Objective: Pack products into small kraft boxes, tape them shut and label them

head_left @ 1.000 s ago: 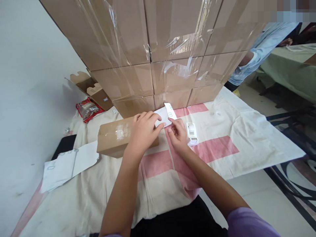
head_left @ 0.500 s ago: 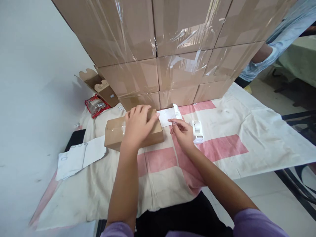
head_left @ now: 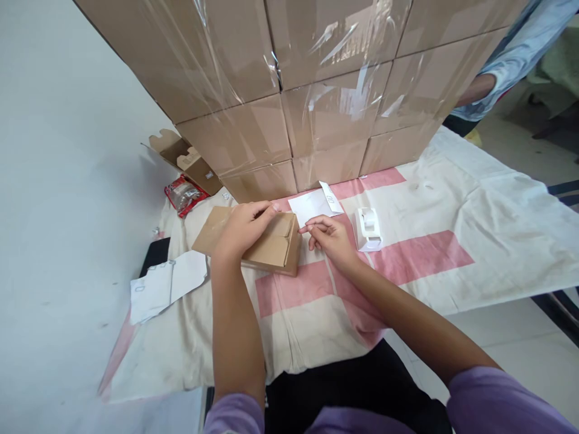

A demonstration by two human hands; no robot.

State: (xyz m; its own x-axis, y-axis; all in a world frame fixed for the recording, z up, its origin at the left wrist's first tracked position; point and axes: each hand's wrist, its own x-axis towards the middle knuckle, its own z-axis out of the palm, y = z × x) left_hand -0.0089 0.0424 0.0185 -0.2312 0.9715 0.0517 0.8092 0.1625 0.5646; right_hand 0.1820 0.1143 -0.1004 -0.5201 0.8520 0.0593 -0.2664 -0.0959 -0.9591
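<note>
A small closed cardboard box (head_left: 271, 247) lies on the cloth in front of me, with a flap seam showing near its right end. My left hand (head_left: 242, 228) rests over its top, fingers bent toward the far side and thumb along the top, gripping it. Just off the box's right end, my right hand (head_left: 328, 238) has thumb and index finger pinched together; whatever is between them is too small to make out. Beyond the right hand lies a folded white paper (head_left: 312, 207) with printed marks. A white tape dispenser (head_left: 368, 230) stands to its right.
Stacked, clear-taped cartons (head_left: 335, 114) rise behind the work area. At left are an open cardboard box (head_left: 199, 172), a red packet (head_left: 184, 194), white paper sheets (head_left: 167, 283) and a black flat object (head_left: 156, 253). Another person's sleeve (head_left: 506, 81) shows at right.
My left hand has slid and turned on the box, uncovering the seam at its right end. My right hand has moved closer to that end. The view has shifted slightly.
</note>
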